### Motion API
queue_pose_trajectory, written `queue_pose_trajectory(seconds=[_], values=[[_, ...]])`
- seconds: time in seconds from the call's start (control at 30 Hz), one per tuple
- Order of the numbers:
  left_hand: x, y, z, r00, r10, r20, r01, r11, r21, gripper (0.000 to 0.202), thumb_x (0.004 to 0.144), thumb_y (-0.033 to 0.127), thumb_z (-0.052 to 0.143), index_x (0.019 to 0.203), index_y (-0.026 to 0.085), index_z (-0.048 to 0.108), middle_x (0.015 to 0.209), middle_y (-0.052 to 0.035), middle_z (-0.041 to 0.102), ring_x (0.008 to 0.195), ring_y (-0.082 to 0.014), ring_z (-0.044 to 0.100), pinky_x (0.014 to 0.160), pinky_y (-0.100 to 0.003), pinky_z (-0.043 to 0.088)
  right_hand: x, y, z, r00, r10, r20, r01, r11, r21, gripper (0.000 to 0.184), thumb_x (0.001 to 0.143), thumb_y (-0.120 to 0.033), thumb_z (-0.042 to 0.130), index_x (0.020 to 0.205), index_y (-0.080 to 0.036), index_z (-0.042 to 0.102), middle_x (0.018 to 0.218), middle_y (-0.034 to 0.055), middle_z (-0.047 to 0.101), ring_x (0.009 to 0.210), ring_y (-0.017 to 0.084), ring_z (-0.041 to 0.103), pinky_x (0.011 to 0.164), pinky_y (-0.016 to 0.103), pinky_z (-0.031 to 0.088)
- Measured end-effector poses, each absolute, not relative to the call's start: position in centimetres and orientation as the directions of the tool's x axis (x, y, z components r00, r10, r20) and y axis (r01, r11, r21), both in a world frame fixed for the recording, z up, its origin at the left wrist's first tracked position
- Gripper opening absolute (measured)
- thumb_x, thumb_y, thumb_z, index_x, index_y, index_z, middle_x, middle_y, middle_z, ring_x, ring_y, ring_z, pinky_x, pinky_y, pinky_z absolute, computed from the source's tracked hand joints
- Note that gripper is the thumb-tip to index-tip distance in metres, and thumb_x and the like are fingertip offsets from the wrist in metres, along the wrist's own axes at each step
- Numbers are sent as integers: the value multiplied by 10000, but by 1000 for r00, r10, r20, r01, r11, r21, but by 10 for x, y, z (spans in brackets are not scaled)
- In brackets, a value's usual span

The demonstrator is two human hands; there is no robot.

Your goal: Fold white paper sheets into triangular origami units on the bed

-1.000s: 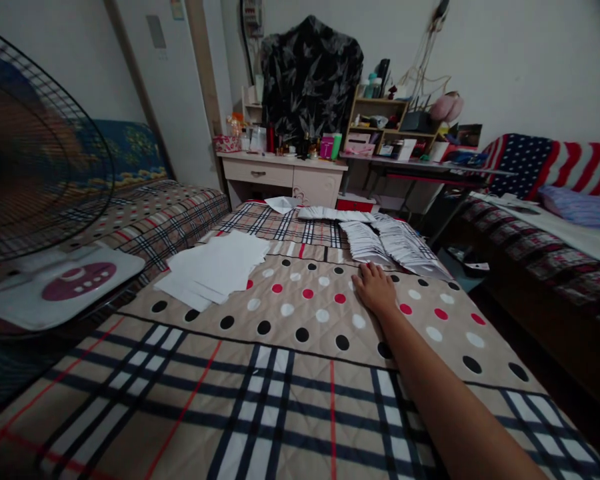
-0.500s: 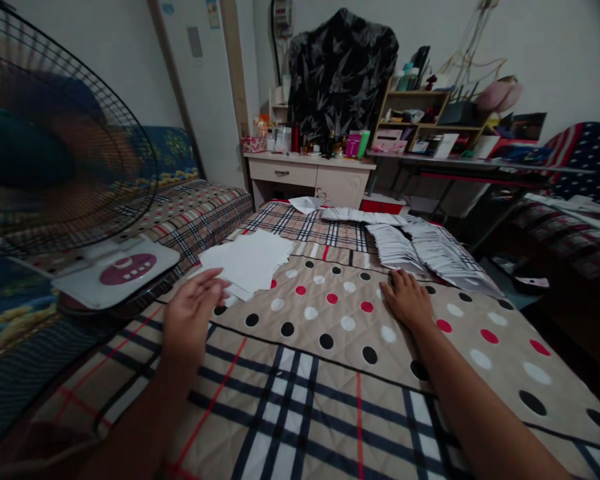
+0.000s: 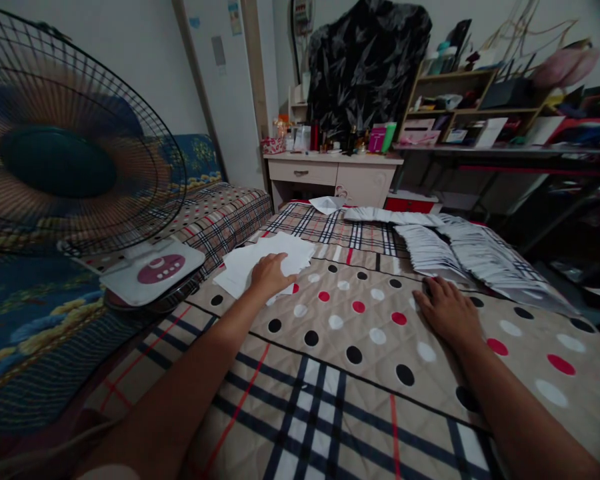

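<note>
A loose pile of white paper sheets lies on the patterned quilt at the left. My left hand rests on the right part of this pile, thumb and fingers apart. On the right, my right hand lies palm down on the quilt with its fingers spread. Just beyond its fingertips are rows of overlapping folded white papers, and a second row runs beside them. Another line of the papers stretches across behind.
An electric fan stands close on the left, its white base beside the quilt. A single white sheet lies at the far edge. Behind are a white drawer cabinet and a desk with shelves.
My left hand has moved right and forward from the near edge of the pile onto its top. My right hand stays on the quilt. The camera view has turned somewhat left.
</note>
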State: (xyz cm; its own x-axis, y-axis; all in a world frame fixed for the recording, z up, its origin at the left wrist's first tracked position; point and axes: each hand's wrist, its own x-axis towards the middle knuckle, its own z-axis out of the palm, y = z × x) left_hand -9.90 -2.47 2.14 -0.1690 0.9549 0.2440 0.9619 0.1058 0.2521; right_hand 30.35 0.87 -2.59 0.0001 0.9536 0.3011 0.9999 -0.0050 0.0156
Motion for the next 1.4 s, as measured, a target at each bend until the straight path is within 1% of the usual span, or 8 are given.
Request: queue_pose_trajectory(seconds=[0.13, 0.27, 0.43, 0.7, 0.87, 1.07, 1.27, 1.4], values=[[-95, -14, 25, -183, 957, 227, 972, 142, 187, 521, 734, 552, 673, 1128, 210, 668, 1155, -137, 613, 1114, -335, 547, 910, -429, 469, 304, 9, -26, -2, 955, 296, 1000, -7, 30, 607, 964, -521, 233, 1408, -164, 446, 1502, 122, 417, 1377, 300, 360, 1073, 489, 342], [-91, 11, 30, -128, 960, 249, 969, 68, 236, 402, 777, 497, 648, 993, 163, 706, 1025, -139, 665, 1025, -320, 587, 894, -432, 475, 304, 9, -27, 7, 957, 289, 1000, -15, 24, 611, 963, -520, 247, 1421, -161, 435, 1515, 123, 402, 1388, 302, 350, 1093, 485, 322], [-87, 52, 26, -8, 926, 379, 955, -105, 277, 434, 902, 185, 443, 1322, 168, 550, 1279, -123, 591, 1191, -257, 518, 1009, -384, 407, 303, 9, -26, 16, 953, 303, 1000, -19, 6, 600, 966, -513, 253, 1404, -160, 461, 1502, 126, 422, 1384, 297, 358, 1095, 490, 327], [-93, 90, 7, 119, 888, 444, 896, -289, 338, 460, 978, 282, 342, 1421, 227, 452, 1243, -84, 639, 1203, -227, 534, 1070, -412, 346, 301, 4, -20, -10, 951, 309, 1000, 9, 6, 594, 974, -502, 253, 1393, -144, 473, 1488, 131, 439, 1371, 308, 381, 1090, 494, 344], [-101, 98, 0, -4, 802, 598, 685, -433, 586, 400, 955, 300, 417, 1295, 168, 581, 1138, -107, 691, 1126, -226, 594, 1020, -365, 410, 302, 4, -20, -5, 946, 324, 1000, 6, -2, 592, 974, -511, 262, 1383, -148, 487, 1475, 138, 455, 1359, 318, 399, 1082, 508, 355], [-102, 94, -3, -142, 757, 638, 638, -423, 644, 298, 776, 357, 698, 990, 150, 691, 1003, -99, 684, 992, -222, 617, 937, -345, 466, 303, 6, -22, -4, 947, 320, 1000, 5, -5, 586, 969, -517, 274, 1378, -156, 488, 1481, 128, 448, 1362, 314, 396, 1079, 505, 363], [-102, 90, -3, -234, 771, 592, 588, -373, 718, 327, 715, 231, 708, 1036, 179, 678, 1127, -93, 621, 1001, -193, 597, 784, -271, 500, 303, 6, -22, 12, 951, 310, 1000, -7, -15, 594, 970, -524, 265, 1385, -160, 483, 1488, 121, 441, 1374, 314, 380, 1087, 509, 354], [-105, 91, -9, -354, 799, 486, 557, -238, 796, 309, 659, 291, 757, 931, 157, 695, 861, -55, 669, 787, -176, 606, 732, -280, 475, 303, 6, -23, 11, 949, 314, 1000, -5, -20, 593, 969, -525, 266, 1381, -159, 484, 1485, 124, 444, 1373, 313, 381, 1092, 506, 346]])
